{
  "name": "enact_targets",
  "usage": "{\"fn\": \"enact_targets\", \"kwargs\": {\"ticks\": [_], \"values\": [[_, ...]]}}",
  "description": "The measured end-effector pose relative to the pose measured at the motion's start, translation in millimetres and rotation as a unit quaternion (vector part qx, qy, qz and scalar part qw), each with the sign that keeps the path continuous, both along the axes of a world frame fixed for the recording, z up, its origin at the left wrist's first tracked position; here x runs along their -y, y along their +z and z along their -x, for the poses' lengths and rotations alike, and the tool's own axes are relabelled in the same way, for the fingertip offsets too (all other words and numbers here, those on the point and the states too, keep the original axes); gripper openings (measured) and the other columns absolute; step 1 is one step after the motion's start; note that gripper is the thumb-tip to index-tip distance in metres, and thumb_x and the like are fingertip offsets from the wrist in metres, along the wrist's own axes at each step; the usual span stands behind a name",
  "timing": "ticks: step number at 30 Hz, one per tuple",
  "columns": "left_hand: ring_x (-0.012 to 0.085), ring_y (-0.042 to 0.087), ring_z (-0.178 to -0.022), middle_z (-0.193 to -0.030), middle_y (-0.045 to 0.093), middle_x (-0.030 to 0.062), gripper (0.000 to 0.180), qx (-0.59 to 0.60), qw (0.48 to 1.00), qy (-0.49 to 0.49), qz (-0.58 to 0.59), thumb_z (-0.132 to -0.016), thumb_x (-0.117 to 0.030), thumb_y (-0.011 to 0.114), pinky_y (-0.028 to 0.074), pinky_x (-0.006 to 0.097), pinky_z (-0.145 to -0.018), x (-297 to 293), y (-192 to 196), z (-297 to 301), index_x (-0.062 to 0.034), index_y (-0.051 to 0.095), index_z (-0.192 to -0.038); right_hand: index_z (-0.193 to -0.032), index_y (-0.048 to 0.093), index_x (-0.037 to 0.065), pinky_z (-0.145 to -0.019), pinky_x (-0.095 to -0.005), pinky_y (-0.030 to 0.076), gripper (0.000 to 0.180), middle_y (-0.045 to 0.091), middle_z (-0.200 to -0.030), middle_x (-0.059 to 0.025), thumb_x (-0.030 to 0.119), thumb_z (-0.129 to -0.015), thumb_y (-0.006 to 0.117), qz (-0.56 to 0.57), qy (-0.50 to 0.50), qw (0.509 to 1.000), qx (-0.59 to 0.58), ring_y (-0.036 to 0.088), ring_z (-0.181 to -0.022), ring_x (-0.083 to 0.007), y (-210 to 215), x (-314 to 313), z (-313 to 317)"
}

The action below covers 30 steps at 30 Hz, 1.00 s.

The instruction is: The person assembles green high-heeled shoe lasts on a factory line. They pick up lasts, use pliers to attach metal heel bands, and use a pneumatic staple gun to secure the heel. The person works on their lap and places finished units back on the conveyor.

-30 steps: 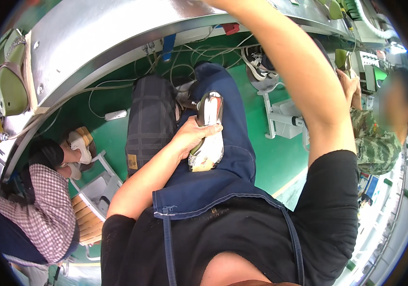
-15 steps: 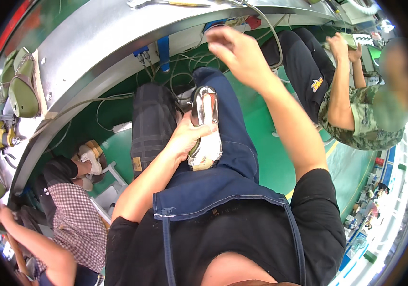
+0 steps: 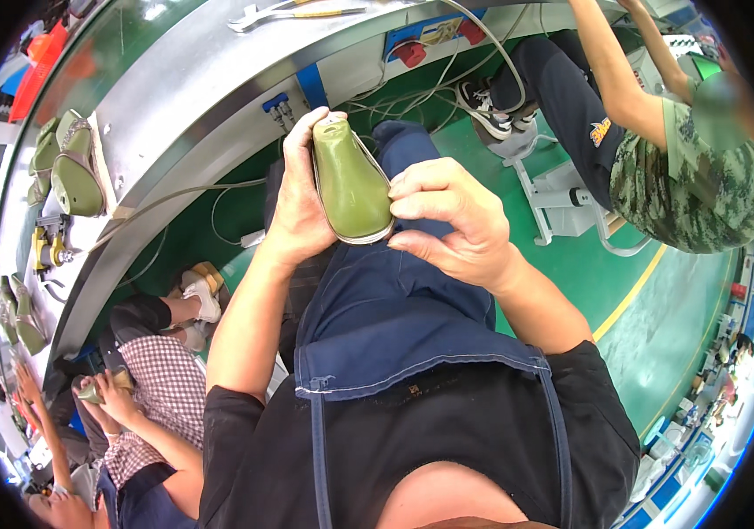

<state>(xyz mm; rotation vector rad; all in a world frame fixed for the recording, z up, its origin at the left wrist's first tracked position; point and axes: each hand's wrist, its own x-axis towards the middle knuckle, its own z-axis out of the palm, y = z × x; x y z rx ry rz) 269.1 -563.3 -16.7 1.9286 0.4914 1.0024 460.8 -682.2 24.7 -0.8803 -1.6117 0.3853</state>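
A green shoe last (image 3: 348,181), with a thin, pale shoe upper edge around its rim, is raised above my lap, its smooth green face turned up. My left hand (image 3: 299,189) wraps its left side, thumb and fingers closed along the edge. At the lower right rim, the bent fingers and thumb of my right hand (image 3: 456,220) grip the edge. The underside of the last is hidden.
More green shoe lasts (image 3: 77,181) stand on the metal bench at the left. Pliers (image 3: 297,12) lie on the bench top, and a yellow tool (image 3: 46,247) sits below the lasts. Cables (image 3: 430,101) run under the bench. Co-workers sit left and right.
The last has been lifted off my lap and turned from its silvery sole side to its green face. My right hand has come down from the bench edge onto its rim.
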Motion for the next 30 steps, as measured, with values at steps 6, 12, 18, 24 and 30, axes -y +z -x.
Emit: {"fn": "enact_targets", "kwargs": {"ticks": [6,12,18,24,30], "values": [[0.0274,0.057,-0.126,-0.149,0.048,0.0150,0.119,-0.016,0.999,0.001,-0.042,-0.065,-0.008,0.098,0.046,0.040,-0.110,1,6,3,-0.0089,0.025,-0.159,-0.102,0.072,0.008,-0.083,-0.0376,0.054,0.036,0.068,-0.102,-0.0073,0.008,-0.072,0.092,-0.045,-0.008,0.998,0.038,0.067,-0.094,-0.0269,-4,6,3],[0.0271,0.056,-0.126,-0.148,0.048,0.0148,0.118,-0.035,0.998,-0.010,-0.053,-0.065,-0.006,0.098,0.046,0.040,-0.110,4,8,3,-0.0090,0.025,-0.158,-0.098,0.070,0.009,-0.081,-0.0392,0.053,0.035,0.066,-0.099,-0.0066,0.009,-0.070,0.092,-0.028,0.010,0.999,0.029,0.065,-0.091,-0.0285,-1,8,2],[0.0254,0.057,-0.123,-0.143,0.049,0.0140,0.119,-0.021,0.999,-0.030,-0.038,-0.065,-0.006,0.098,0.048,0.039,-0.106,6,5,0,-0.0096,0.024,-0.158,-0.092,0.069,0.009,-0.079,-0.0386,0.051,0.031,0.064,-0.095,-0.0054,0.009,-0.070,0.092,-0.009,0.038,0.998,0.048,0.063,-0.088,-0.0272,5,6,-3],[0.0254,0.060,-0.116,-0.136,0.053,0.0136,0.118,-0.037,0.998,-0.006,-0.046,-0.066,-0.008,0.099,0.050,0.039,-0.102,12,4,-1,-0.0093,0.024,-0.158,-0.089,0.068,0.008,-0.079,-0.0386,0.052,0.028,0.064,-0.094,-0.0045,0.008,-0.072,0.091,-0.003,0.031,0.999,0.015,0.063,-0.089,-0.0266,-1,6,-2],[0.0297,0.061,-0.116,-0.133,0.054,0.0151,0.114,-0.056,0.994,0.041,-0.088,-0.068,-0.008,0.097,0.051,0.041,-0.102,17,11,-5,-0.0081,0.025,-0.157,-0.149,0.045,0.004,-0.115,-0.0446,0.041,0.089,0.043,-0.151,-0.0217,0.046,-0.082,0.086,0.051,0.027,0.997,0.043,0.046,-0.139,-0.0379,-2,6,2]]}}
